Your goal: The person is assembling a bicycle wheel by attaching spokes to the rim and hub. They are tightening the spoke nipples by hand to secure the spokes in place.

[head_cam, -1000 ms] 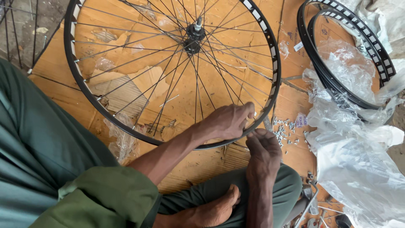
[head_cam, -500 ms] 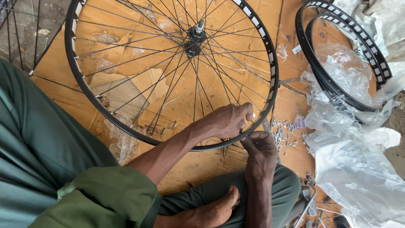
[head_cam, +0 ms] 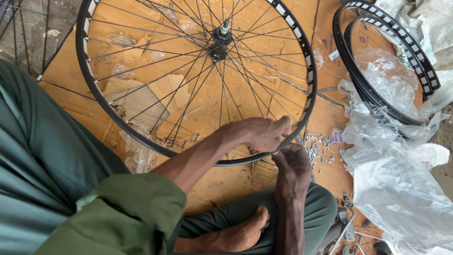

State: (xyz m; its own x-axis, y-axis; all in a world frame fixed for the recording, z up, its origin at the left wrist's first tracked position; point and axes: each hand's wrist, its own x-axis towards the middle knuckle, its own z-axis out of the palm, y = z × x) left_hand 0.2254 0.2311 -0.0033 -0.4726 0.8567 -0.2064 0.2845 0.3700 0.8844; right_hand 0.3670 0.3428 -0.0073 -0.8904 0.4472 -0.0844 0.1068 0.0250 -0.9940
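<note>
Cardboard floor (head_cam: 141,101); both hands' fingers pinching spoked wheel (head_cam: 309,89) rim: left hand (head_cam: 262,134) above, right hand (head_cam: 293,167) below.

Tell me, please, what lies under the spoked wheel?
Under the spoked wheel, flattened cardboard shows between the spokes, with crumpled clear plastic below the rim. Both hands cover the near edge.

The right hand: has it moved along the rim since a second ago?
No. The right hand stays at the near edge of the wheel rim, just below the left hand, beside the small metal parts scattered on the cardboard.
</note>
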